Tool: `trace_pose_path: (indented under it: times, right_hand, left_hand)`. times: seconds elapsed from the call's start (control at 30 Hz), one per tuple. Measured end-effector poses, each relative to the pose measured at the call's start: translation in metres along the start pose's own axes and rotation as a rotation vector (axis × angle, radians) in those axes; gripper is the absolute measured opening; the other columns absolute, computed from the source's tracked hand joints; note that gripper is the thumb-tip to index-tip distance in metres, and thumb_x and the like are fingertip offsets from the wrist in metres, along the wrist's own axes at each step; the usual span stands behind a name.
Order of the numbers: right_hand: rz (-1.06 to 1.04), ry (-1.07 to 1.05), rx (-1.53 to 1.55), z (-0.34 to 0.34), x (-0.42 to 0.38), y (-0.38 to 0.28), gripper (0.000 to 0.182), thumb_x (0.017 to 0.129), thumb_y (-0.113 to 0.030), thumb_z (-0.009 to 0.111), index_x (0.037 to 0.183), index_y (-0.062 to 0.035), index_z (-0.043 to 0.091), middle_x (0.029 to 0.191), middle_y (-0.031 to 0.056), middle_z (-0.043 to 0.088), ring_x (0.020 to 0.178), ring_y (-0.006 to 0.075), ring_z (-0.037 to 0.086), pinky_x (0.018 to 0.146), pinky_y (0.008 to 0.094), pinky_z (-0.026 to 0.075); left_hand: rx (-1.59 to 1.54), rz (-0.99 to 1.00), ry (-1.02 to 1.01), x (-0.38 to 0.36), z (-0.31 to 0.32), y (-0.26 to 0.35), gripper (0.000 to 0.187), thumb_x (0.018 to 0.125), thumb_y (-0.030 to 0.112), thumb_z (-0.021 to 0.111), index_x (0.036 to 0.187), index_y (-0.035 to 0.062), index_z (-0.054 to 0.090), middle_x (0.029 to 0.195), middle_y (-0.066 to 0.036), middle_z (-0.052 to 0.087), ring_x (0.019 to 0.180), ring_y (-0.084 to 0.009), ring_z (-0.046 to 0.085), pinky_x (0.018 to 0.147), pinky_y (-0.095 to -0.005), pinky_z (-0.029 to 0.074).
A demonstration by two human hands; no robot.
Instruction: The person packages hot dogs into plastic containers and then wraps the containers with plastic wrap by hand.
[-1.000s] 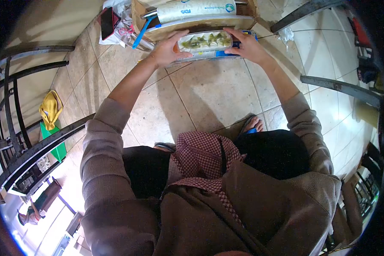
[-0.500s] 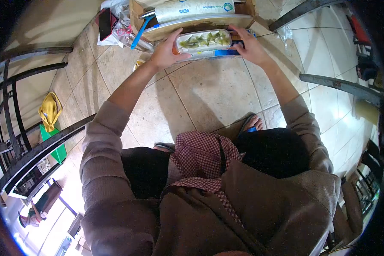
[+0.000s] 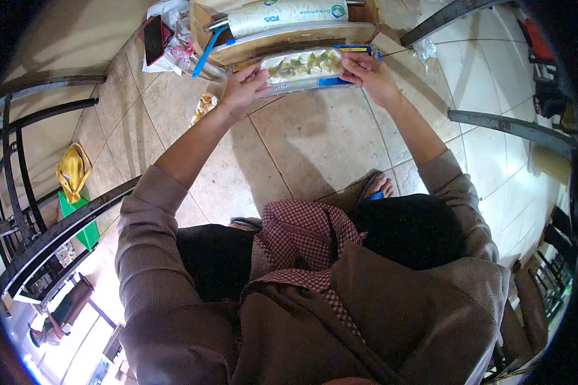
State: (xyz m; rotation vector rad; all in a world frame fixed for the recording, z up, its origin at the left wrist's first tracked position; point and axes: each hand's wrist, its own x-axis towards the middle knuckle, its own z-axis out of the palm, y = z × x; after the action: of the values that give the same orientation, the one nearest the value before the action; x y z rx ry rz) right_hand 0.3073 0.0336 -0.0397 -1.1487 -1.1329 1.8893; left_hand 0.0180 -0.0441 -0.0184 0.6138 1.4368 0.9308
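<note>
A white tray of green pieces (image 3: 302, 65) is held level between my hands at the front of a wooden wrapping stand. My left hand (image 3: 243, 92) grips the tray's left end, fingers bent and thumb along the edge. My right hand (image 3: 371, 76) pinches its right end. A shiny surface over the pieces looks like clear film. Behind the tray, a wide roll of printed wrap (image 3: 288, 19) lies in the wooden stand (image 3: 207, 48). A blue-and-yellow packaging edge (image 3: 359, 49) shows under the tray, partly hidden.
A blue stick-like tool (image 3: 207, 54) leans at the stand's left, near a phone (image 3: 153, 40) on white plastic. A crumpled wrapper (image 3: 203, 108) lies on the tiled floor. Metal bars flank both sides, with a yellow bag (image 3: 74, 170) at left. Another person (image 3: 61, 321) is at lower left.
My fingers have moved from spread around the tray to closed at its ends, with both hands drawn slightly lower. The view has shifted a little, and more of the wrapper on the floor shows.
</note>
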Motion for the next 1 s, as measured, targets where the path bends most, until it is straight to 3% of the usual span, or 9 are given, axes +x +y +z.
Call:
trace_pose_path:
  times: [0.17, 0.33, 0.4, 0.43, 0.5, 0.67, 0.83, 0.9, 1.0]
  right_hand:
    - [0.158, 0.002, 0.197, 0.0, 0.006, -0.004, 0.036, 0.094, -0.027, 0.059, 0.122, -0.0042, 0.058, 0.108, 0.0036, 0.063, 0.094, 0.0142, 0.062, 0.084, 0.0326, 0.054]
    - [-0.198, 0.067, -0.441, 0.024, 0.002, -0.023, 0.055, 0.088, -0.04, 0.066, 0.125, -0.0008, 0.055, 0.111, 0.0111, 0.064, 0.098, 0.0179, 0.063, 0.08, 0.0308, 0.055]
    - [-0.312, 0.014, -0.593, 0.016, 0.01, -0.014, 0.059, 0.085, -0.04, 0.069, 0.125, -0.0002, 0.054, 0.113, 0.0129, 0.063, 0.1, 0.02, 0.063, 0.082, 0.0313, 0.054]
    - [-0.427, -0.039, -0.746, 0.011, 0.013, -0.01, 0.063, 0.082, -0.04, 0.072, 0.126, 0.0003, 0.054, 0.115, 0.0146, 0.062, 0.102, 0.022, 0.062, 0.084, 0.0318, 0.053]
    - [-0.457, -0.105, -0.712, 0.004, 0.014, -0.009, 0.067, 0.079, -0.038, 0.075, 0.129, -0.0005, 0.051, 0.118, 0.0157, 0.061, 0.105, 0.0236, 0.061, 0.088, 0.0331, 0.051]
    - [-0.606, -0.138, -1.028, 0.01, 0.011, -0.013, 0.082, 0.072, -0.029, 0.082, 0.137, -0.0023, 0.04, 0.125, 0.0169, 0.056, 0.115, 0.027, 0.056, 0.099, 0.0359, 0.044]
    - [-0.48, -0.216, -0.796, 0.005, 0.023, -0.011, 0.085, 0.072, -0.022, 0.082, 0.14, -0.0027, 0.035, 0.129, 0.0153, 0.052, 0.118, 0.0272, 0.052, 0.101, 0.0347, 0.042]
    - [-0.373, -0.281, -0.642, 0.005, 0.016, -0.023, 0.082, 0.075, -0.017, 0.079, 0.142, -0.0055, 0.033, 0.133, 0.0123, 0.048, 0.12, 0.0236, 0.05, 0.1, 0.0327, 0.043]
    - [-0.245, -0.355, -0.415, 0.011, 0.005, -0.038, 0.078, 0.08, -0.011, 0.075, 0.144, -0.0082, 0.03, 0.138, 0.0081, 0.042, 0.121, 0.0186, 0.048, 0.097, 0.0297, 0.045]
  left_hand:
    - [-0.027, -0.022, -0.063, 0.014, -0.007, -0.008, 0.039, 0.095, 0.019, 0.058, 0.129, 0.0032, 0.049, 0.105, -0.005, 0.054, 0.094, -0.0157, 0.058, 0.088, -0.0343, 0.055]
    - [0.124, 0.108, 0.0, 0.002, 0.003, 0.005, 0.045, 0.095, 0.022, 0.058, 0.135, 0.0065, 0.046, 0.111, -0.009, 0.053, 0.096, -0.0162, 0.058, 0.087, -0.0313, 0.054]
    - [0.739, 0.421, 0.042, 0.013, -0.007, 0.003, 0.058, 0.091, 0.028, 0.064, 0.14, 0.0076, 0.04, 0.118, -0.014, 0.052, 0.101, -0.0212, 0.057, 0.09, -0.034, 0.051]
    - [0.739, 0.42, 0.042, 0.019, -0.009, 0.002, 0.058, 0.091, 0.028, 0.064, 0.14, 0.0076, 0.04, 0.118, -0.014, 0.052, 0.101, -0.0212, 0.057, 0.09, -0.034, 0.051]
    - [1.161, 0.965, 0.024, 0.023, -0.008, 0.008, 0.075, 0.083, 0.041, 0.07, 0.142, 0.0099, 0.036, 0.121, -0.02, 0.049, 0.113, -0.0346, 0.052, 0.092, -0.0424, 0.046]
    - [1.213, 0.732, -0.157, 0.013, 0.018, 0.032, 0.084, 0.076, 0.036, 0.074, 0.144, 0.0114, 0.031, 0.13, -0.021, 0.046, 0.124, -0.0361, 0.044, 0.102, -0.043, 0.039]
    - [1.221, 0.629, -0.242, 0.022, 0.012, 0.033, 0.084, 0.073, 0.02, 0.077, 0.143, 0.0107, 0.032, 0.138, -0.021, 0.041, 0.128, -0.0324, 0.043, 0.103, -0.0395, 0.039]
    - [0.937, 0.487, -0.396, 0.021, 0.007, 0.037, 0.083, 0.073, 0.01, 0.076, 0.143, 0.0114, 0.032, 0.139, -0.016, 0.04, 0.131, -0.0268, 0.04, 0.101, -0.0356, 0.041]
    - [0.695, 0.438, -0.447, 0.006, 0.003, 0.044, 0.082, 0.072, 0.017, 0.076, 0.142, 0.011, 0.033, 0.141, -0.017, 0.042, 0.128, -0.0295, 0.044, 0.101, -0.036, 0.042]
